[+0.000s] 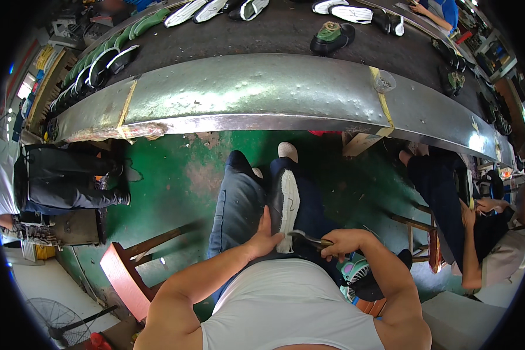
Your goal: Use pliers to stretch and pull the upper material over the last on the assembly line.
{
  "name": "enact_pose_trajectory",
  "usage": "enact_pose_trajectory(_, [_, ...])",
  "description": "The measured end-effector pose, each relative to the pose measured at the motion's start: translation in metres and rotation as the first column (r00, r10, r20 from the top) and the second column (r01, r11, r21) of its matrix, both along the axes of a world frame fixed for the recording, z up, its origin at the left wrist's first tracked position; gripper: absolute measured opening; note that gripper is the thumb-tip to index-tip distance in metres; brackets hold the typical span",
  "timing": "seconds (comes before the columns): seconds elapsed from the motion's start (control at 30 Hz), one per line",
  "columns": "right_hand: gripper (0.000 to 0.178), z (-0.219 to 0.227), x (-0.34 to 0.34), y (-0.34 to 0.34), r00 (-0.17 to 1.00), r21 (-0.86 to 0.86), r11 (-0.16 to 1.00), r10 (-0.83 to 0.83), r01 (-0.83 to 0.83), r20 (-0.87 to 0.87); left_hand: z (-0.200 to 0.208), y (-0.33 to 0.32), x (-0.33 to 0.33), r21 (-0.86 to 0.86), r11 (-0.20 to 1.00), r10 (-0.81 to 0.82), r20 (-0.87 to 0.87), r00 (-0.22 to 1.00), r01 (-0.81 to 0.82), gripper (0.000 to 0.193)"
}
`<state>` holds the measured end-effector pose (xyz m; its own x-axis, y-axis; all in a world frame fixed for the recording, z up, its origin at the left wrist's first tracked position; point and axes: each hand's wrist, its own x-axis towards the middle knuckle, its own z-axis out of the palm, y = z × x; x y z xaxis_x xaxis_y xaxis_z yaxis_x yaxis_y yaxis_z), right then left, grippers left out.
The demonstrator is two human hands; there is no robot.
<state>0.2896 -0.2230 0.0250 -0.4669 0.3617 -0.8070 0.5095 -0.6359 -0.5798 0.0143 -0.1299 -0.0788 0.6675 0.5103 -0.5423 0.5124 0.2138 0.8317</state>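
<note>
While the person sits facing the steel-edged bench (245,87), a dark shoe (288,205) lies lengthwise on the thighs (233,213), its white sole turned upward, presumably because the lap makes a handy rest and leaves that face exposed. Against the shoe's near end sits the left hand (265,239), one digit stretched along the side, likely to stop it sliding; I cannot tell how tightly its other fingers are closed. Across from it, the right hand (339,244) has its fingers wrapped around the handle of a hammer-like tool (310,239), the dark head pointing at the sole, touching or just apart, I can't say. More shoes (184,13) rest on the bench, apparently lined up for order.
</note>
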Motion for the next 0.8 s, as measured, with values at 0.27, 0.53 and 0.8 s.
enact_pose_trajectory(0.27, [0.039,-0.039,-0.051,0.005,0.898,0.673,0.719,-0.166,-0.173,0.407,-0.007,-0.001,0.003,0.042,0.997,0.058,0.038,0.998,-0.060,0.103])
enact_pose_trajectory(0.53, [0.029,0.034,0.025,0.007,0.795,0.781,0.526,-0.604,0.336,0.064,0.070,0.037,-0.035,-0.625,0.732,0.528,0.270,0.805,-0.270,0.076])
enact_pose_trajectory(0.8, [0.039,0.083,0.207,0.078,0.271,0.951,0.053,-0.952,-0.304,0.139,0.206,0.171,0.007,-0.330,0.936,0.320,0.647,0.692,-0.125,0.081])
